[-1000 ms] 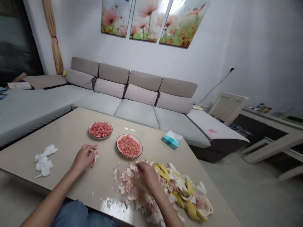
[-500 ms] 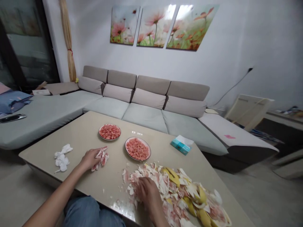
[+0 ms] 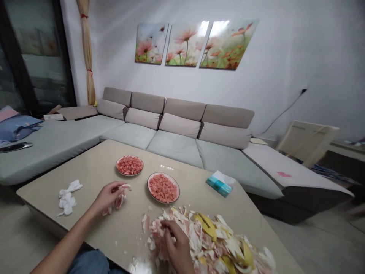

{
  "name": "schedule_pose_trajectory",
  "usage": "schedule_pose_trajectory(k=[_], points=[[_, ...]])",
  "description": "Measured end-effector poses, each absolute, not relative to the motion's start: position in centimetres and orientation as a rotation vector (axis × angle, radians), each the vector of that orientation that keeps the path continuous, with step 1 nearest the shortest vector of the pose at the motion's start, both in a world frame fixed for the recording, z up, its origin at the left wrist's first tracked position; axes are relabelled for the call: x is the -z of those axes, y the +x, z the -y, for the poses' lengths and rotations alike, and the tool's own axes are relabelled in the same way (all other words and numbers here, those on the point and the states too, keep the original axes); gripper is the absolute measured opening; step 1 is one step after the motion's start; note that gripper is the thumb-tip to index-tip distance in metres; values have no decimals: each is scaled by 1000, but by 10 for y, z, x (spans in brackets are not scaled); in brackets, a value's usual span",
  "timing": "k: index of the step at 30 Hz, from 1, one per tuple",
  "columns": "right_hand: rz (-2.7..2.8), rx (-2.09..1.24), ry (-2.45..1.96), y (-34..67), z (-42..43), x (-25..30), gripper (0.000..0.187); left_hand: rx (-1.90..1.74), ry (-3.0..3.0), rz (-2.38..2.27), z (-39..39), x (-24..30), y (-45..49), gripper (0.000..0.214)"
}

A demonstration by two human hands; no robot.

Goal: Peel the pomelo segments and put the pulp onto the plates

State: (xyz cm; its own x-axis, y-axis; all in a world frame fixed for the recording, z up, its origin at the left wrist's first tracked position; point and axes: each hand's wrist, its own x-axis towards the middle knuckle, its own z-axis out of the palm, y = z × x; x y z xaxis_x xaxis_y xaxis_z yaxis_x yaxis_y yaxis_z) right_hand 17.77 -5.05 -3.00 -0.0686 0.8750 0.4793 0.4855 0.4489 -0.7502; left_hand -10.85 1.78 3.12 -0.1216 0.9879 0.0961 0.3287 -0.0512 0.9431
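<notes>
My left hand rests on the beige table, its fingers curled round a pink and white piece of fruit. My right hand lies in a heap of white, pink and yellow peel scraps at the table's near right, fingers bent among the scraps. Two plates of pink fruit pieces stand beyond the hands: one plate farther left, the other plate nearer the heap.
Crumpled white tissues lie at the table's left. A teal tissue pack sits near the table's right edge. A grey corner sofa wraps round the far side. A leaning board stands by the right wall.
The view has tilted up and shifted left. My left hand has lifted the fruit piece slightly. My right hand has drawn nearer to me within the peel heap.
</notes>
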Motion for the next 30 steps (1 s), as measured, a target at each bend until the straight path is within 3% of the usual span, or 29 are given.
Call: schedule_pose_trajectory(k=[5,8,15,21,30], points=[[1664,-581,-1039,165,43,-2,32,-1067,1552,-998,9,-37,-42,23],[1713,-616,-1023,170,40,-10,15,-1072,1412,-892,15,-29,-10,23],[1523,-768,-1106,190,25,6,6,-1107,1151,-867,0,6,30,44],[1538,-870,-1064,203,12,18,12,-1027,1392,-1027,-4,13,34,35],[1696,-705,-1090,212,16,31,14,-941,1811,-1085,0,18,33,38]])
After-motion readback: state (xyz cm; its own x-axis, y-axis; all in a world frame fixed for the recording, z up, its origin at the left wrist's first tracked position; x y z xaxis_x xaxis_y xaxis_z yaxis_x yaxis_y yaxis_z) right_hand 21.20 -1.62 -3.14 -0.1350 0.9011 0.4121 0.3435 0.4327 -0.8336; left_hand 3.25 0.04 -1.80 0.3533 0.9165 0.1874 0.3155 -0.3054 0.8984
